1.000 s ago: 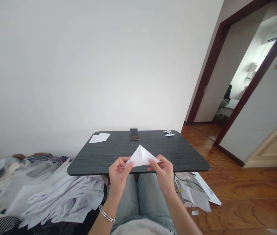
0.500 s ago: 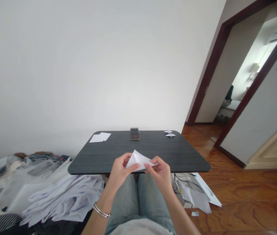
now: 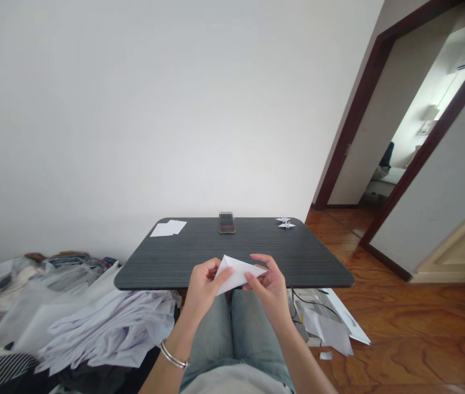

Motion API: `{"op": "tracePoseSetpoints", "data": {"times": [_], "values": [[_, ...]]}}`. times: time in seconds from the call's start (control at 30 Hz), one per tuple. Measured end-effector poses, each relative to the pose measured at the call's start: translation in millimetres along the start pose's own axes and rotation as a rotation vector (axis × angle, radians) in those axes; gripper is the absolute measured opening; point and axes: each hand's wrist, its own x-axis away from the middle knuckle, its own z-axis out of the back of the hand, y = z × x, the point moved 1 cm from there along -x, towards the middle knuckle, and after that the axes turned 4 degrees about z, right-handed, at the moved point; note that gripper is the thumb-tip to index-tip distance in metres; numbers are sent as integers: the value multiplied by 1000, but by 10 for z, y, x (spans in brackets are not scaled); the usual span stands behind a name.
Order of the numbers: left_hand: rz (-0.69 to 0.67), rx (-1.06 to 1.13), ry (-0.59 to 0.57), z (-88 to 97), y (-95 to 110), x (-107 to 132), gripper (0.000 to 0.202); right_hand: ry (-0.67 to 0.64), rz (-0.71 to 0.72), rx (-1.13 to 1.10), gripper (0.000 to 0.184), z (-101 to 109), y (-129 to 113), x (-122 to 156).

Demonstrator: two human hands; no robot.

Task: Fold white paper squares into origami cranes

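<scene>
A white sheet of folded paper (image 3: 237,271), roughly a triangle with one point to the right, is held over the table's near edge. My left hand (image 3: 206,280) pinches its left side, thumb on top and fingers behind. On the right side, my right hand (image 3: 265,280) grips the paper between its thumb and the fingers beneath, while the index finger is lifted off. Both hands partly cover the paper's edges.
On the dark table (image 3: 166,268) lie white paper sheets (image 3: 168,228) at the back left, a phone (image 3: 227,223) at the back middle and folded paper cranes (image 3: 285,224) at the back right. Piled cloth (image 3: 109,328) is at the left, papers (image 3: 331,328) at the right below.
The paper has tilted and now shows a flatter, closed triangular face. My right index finger has lifted away from it. My left thumb has shifted up on the paper.
</scene>
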Motion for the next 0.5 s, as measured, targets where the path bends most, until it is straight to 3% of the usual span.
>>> {"op": "tracePoseSetpoints", "data": {"times": [0.27,0.5], "values": [[-56,-129,121,-10,-34,-8,34,31,-128,22,27,107,58,-74],[-16,-13,118,-45,-47,-7,35,101,-131,8,26,81,7,-68]]}}
